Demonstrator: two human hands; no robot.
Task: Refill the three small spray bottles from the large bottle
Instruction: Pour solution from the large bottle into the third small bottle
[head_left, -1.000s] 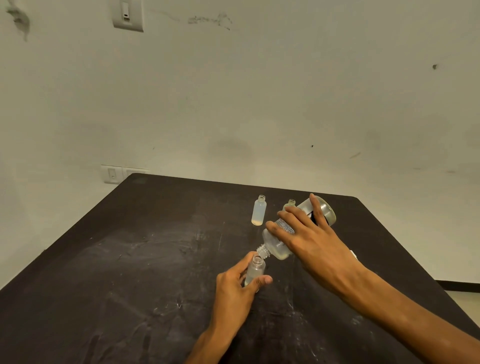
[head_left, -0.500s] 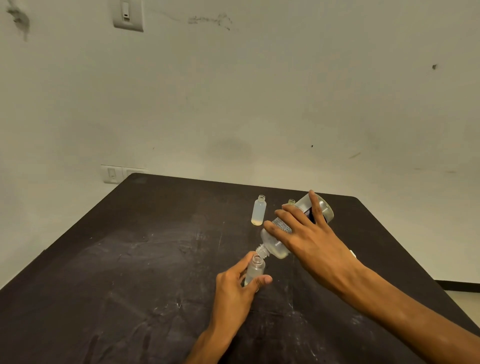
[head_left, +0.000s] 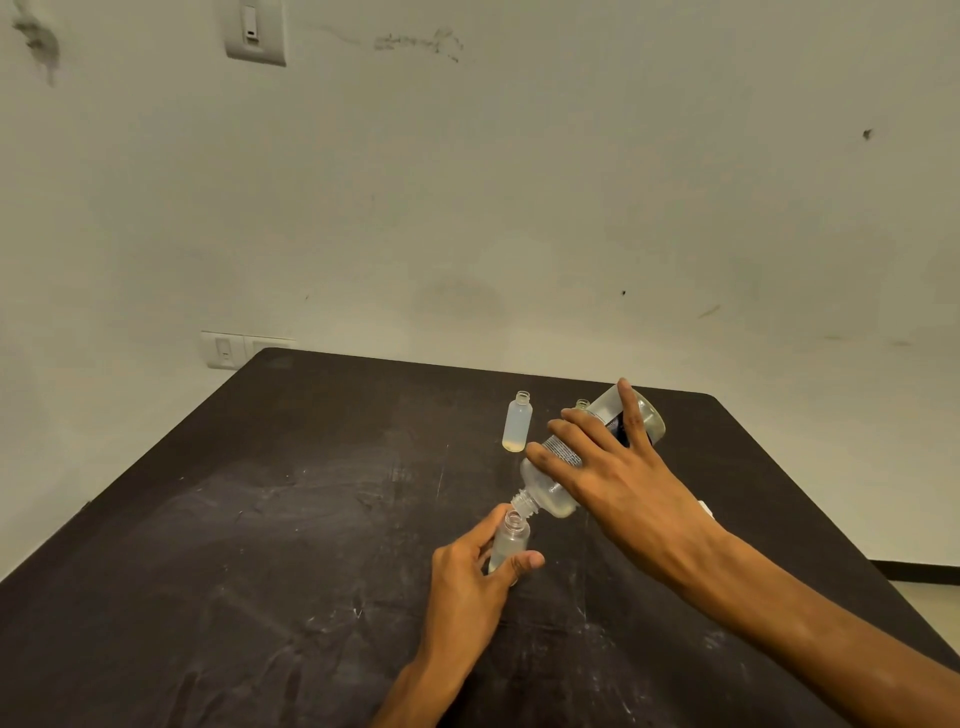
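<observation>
My right hand grips the large clear bottle, tilted mouth-down to the left, base raised. Its open neck sits just over the mouth of a small frosted bottle, which my left hand holds upright on the black table. A second small bottle stands uncapped farther back with a little yellowish liquid at its bottom. Only the neck of a third small bottle shows behind my right fingers.
A small white object peeks out behind my right wrist. The table's far edge meets a white wall with a socket plate at the left. The floor shows past the table's right edge.
The large bottle's base has lifted a little, steepening the tilt, and its neck has stayed over the small bottle. My left hand has held still.
</observation>
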